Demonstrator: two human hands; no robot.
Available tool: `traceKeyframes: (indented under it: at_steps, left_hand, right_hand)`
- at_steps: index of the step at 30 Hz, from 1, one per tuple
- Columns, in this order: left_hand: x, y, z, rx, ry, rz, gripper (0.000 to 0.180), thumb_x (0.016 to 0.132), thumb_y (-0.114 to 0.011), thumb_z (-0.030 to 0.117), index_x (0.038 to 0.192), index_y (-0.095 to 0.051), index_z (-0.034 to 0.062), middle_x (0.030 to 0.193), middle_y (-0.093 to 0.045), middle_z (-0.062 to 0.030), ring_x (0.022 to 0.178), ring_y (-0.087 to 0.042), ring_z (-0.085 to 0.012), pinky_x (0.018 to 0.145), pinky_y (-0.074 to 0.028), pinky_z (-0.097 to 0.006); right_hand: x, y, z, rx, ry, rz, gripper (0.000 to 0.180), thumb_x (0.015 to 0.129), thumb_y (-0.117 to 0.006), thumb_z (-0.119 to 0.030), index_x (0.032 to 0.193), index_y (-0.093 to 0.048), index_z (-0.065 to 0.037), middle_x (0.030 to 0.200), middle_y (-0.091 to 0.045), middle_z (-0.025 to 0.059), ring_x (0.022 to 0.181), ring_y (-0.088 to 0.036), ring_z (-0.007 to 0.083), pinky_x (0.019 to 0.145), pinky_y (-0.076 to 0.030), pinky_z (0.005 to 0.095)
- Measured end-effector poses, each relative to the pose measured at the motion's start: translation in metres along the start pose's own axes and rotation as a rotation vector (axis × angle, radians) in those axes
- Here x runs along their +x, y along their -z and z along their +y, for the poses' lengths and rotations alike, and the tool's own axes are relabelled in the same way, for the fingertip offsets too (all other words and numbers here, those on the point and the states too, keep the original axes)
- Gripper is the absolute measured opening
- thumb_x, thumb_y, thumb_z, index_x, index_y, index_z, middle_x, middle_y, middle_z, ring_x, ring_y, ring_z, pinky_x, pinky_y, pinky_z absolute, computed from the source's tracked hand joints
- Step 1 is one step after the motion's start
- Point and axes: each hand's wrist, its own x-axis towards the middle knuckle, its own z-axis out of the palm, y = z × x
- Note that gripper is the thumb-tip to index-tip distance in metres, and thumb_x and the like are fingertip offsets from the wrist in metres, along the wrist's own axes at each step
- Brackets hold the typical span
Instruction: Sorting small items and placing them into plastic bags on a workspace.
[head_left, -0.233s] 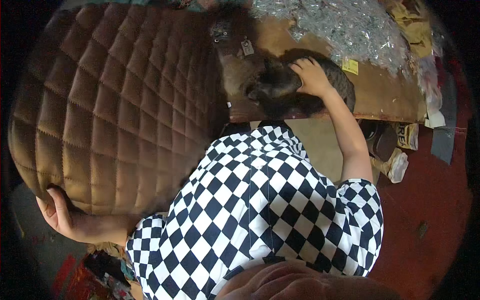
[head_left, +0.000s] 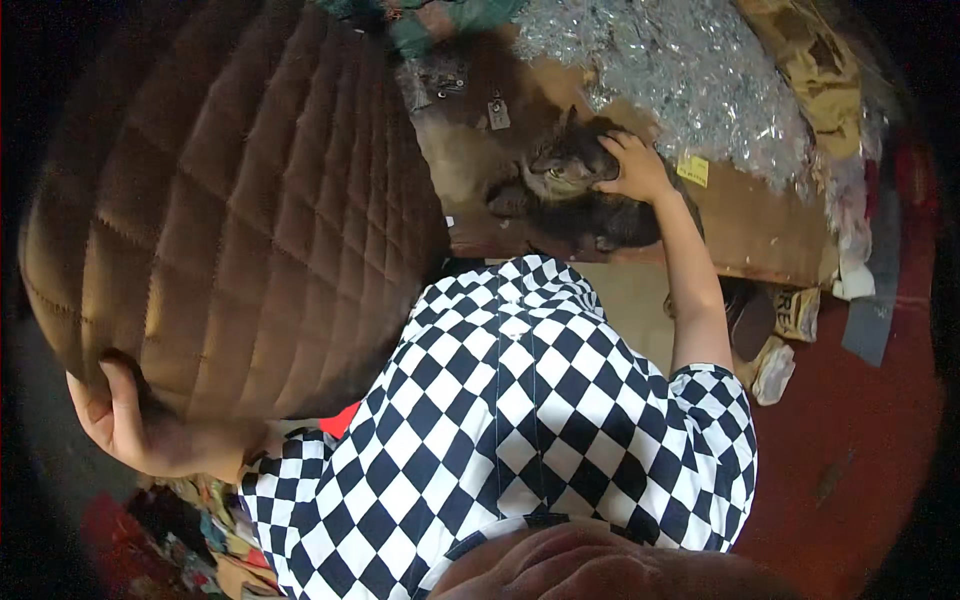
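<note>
From up here I see my left hand (head_left: 135,425) clamped on the lower edge of the big brown quilted cushion (head_left: 230,200), thumb laid up over its face and the other fingers hidden behind it, so I cannot tell how firmly they curl. My right hand (head_left: 632,168) lies flat and open on the tabby cat (head_left: 570,190), fingers spread over its head and neck, closed on nothing. The cat sits on the brown bench (head_left: 740,225) just right of the cushion, with a heap of shiny clear wrapping (head_left: 690,70) behind it.

My worry is the cushion: it is bulky, held by one edge only, and leans toward the cat. I judge that a slip of that thumb would let it tip onto the bench and the cat, or drop to the floor. The cat itself may bolt or swat, since an open palm restrains nothing, and could scatter the small metal clips (head_left: 445,85) lying just beyond the cushion's right edge.
</note>
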Motion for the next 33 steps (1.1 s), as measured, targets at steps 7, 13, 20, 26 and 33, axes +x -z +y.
traceKeyframes:
  at_steps: [7,13,20,26,33]
  left_hand:
    - [-0.017,-0.004,0.002,0.094,0.102,-0.001,0.032,0.093,-0.052,0.003,0.121,-0.053,-0.0114,0.118,-0.06,-0.0169,0.106,-0.058,-0.0213,0.094,-0.043,-0.031]
    - [-0.024,-0.012,0.005,0.047,0.237,0.01,0.036,0.09,-0.056,0.005,0.121,-0.051,-0.0126,0.116,-0.06,-0.0175,0.107,-0.057,-0.02,0.096,-0.04,-0.029]
    - [-0.034,-0.025,0.023,0.145,0.28,0.144,0.043,0.086,-0.062,0.002,0.125,-0.05,-0.0109,0.117,-0.06,-0.0155,0.105,-0.057,-0.0191,0.095,-0.041,-0.029]
    - [-0.021,-0.017,0.026,0.038,0.378,-0.148,0.041,0.087,-0.06,0.006,0.124,-0.051,-0.0091,0.114,-0.061,-0.012,0.104,-0.057,-0.0172,0.093,-0.04,-0.027]
    - [-0.04,0.062,0.011,0.085,0.048,-0.069,0.055,0.073,-0.062,0.009,0.124,-0.05,-0.01,0.113,-0.06,-0.018,0.096,-0.06,-0.0262,0.086,-0.048,-0.036]
  right_hand:
    - [-0.015,0.005,0.018,0.363,-0.183,-0.068,0.087,0.071,-0.069,-0.061,0.14,-0.04,-0.016,0.14,-0.042,0.0208,0.13,-0.04,0.0354,0.107,-0.033,0.0427]
    - [-0.06,-0.035,0.038,0.585,-0.271,0.078,0.072,0.081,-0.068,-0.044,0.136,-0.043,-0.004,0.135,-0.047,0.0223,0.125,-0.045,0.0363,0.104,-0.037,0.0412]
    - [-0.062,0.009,-0.105,0.447,0.255,0.411,0.035,0.078,-0.062,-0.016,0.112,-0.062,-0.005,0.109,-0.063,0.0154,0.104,-0.059,0.0308,0.091,-0.046,0.0418]
    - [0.011,-0.033,-0.197,1.146,0.121,-0.368,0.064,0.087,-0.061,-0.043,0.137,-0.04,-0.009,0.132,-0.049,0.0205,0.124,-0.046,0.0336,0.101,-0.041,0.041]
    - [0.122,-0.066,-0.257,1.599,-0.094,-0.276,0.071,0.092,-0.058,-0.039,0.145,-0.026,-0.005,0.142,-0.04,0.0143,0.13,-0.039,0.0239,0.108,-0.032,0.0382]
